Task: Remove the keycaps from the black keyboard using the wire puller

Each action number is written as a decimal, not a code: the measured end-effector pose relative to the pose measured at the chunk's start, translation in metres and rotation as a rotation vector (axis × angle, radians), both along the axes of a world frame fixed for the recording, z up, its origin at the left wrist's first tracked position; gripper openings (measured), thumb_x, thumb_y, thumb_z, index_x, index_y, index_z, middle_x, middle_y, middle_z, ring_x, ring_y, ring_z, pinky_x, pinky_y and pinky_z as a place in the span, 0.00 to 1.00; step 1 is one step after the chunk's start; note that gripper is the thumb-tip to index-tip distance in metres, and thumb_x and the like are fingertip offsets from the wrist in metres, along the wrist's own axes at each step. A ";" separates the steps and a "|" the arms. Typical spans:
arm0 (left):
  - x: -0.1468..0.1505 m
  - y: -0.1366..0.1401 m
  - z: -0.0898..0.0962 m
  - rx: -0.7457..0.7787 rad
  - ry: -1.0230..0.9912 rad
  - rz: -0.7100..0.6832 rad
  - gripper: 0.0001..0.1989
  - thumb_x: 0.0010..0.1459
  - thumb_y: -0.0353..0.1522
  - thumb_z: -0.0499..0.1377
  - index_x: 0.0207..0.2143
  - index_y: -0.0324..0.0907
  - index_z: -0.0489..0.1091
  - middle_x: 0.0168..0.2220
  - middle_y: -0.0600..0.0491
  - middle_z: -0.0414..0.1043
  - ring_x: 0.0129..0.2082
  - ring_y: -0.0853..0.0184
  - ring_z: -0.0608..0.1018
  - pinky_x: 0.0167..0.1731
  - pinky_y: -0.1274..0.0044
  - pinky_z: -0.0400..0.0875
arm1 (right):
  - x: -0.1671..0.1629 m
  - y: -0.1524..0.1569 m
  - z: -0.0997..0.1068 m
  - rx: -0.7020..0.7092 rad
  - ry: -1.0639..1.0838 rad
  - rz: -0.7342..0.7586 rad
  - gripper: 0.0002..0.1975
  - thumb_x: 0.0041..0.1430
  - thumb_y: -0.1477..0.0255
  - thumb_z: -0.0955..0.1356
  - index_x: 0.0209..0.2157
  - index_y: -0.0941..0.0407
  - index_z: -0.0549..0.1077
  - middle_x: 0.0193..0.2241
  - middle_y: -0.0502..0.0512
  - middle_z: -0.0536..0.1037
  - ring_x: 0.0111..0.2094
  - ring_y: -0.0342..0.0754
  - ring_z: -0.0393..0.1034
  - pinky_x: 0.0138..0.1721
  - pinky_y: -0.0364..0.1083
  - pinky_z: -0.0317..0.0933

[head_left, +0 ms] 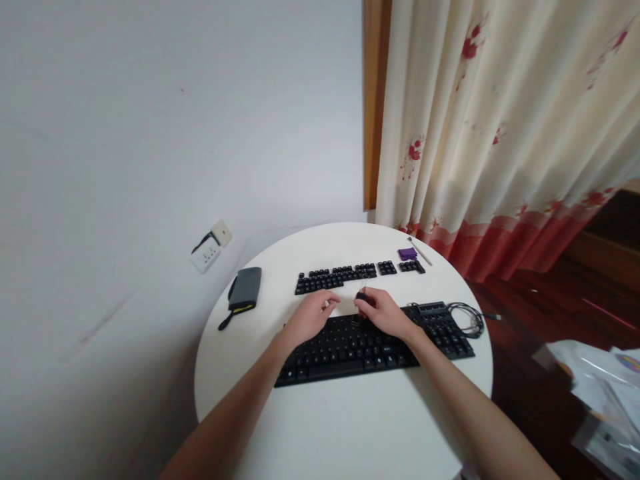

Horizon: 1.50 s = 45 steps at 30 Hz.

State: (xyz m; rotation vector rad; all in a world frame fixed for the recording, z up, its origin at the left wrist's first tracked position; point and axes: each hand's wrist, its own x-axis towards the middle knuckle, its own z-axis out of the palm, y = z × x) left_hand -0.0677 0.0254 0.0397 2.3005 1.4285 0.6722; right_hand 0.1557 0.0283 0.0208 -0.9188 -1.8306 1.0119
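A black keyboard (345, 360) lies across the white table in front of me, with keys gone from its upper part. My right hand (379, 310), above the keyboard's back edge, is closed on a small black keycap puller (362, 297) whose thin wires point away from me. To its left, my left hand (313, 313) is over the upper left of the keyboard, fingers loosely bent and apart, with nothing visible in them. Behind both hands, removed black keycaps (327, 281) are laid out in rows and blocks.
The round white table (310, 427) stands against a wall. On it are a grey zip case (246, 288) at left, a purple cloth (407, 254) and slim brush (420, 251) at back right, and a coiled cable (473, 321) beside the keyboard. A curtain (465, 133) hangs behind.
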 end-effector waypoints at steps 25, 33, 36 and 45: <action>0.015 -0.028 -0.009 -0.227 0.020 -0.348 0.10 0.50 0.36 0.67 0.29 0.40 0.72 0.32 0.54 0.72 0.35 0.64 0.73 0.38 0.75 0.63 | 0.004 -0.015 0.009 -0.013 -0.235 0.418 0.10 0.58 0.68 0.69 0.31 0.59 0.80 0.25 0.52 0.78 0.27 0.45 0.69 0.30 0.42 0.62; 0.023 -0.027 -0.017 -0.277 -0.036 -0.307 0.09 0.50 0.34 0.67 0.29 0.39 0.71 0.29 0.56 0.72 0.31 0.67 0.73 0.34 0.77 0.64 | 0.000 -0.015 0.005 0.047 -0.308 0.320 0.10 0.63 0.73 0.64 0.34 0.58 0.78 0.28 0.52 0.79 0.27 0.45 0.70 0.31 0.42 0.63; 0.025 -0.027 -0.019 -0.291 -0.054 -0.295 0.08 0.49 0.32 0.67 0.31 0.39 0.72 0.29 0.56 0.71 0.30 0.68 0.72 0.33 0.78 0.64 | -0.002 -0.015 0.003 0.002 -0.282 0.313 0.09 0.64 0.72 0.64 0.33 0.58 0.76 0.28 0.53 0.79 0.27 0.45 0.70 0.30 0.42 0.63; 0.024 -0.029 -0.010 -0.254 -0.108 -0.284 0.03 0.55 0.31 0.62 0.31 0.40 0.71 0.30 0.55 0.72 0.31 0.69 0.72 0.33 0.78 0.66 | -0.006 -0.011 -0.002 -0.092 -0.137 0.240 0.15 0.67 0.64 0.62 0.29 0.57 0.69 0.22 0.49 0.72 0.22 0.43 0.67 0.25 0.41 0.62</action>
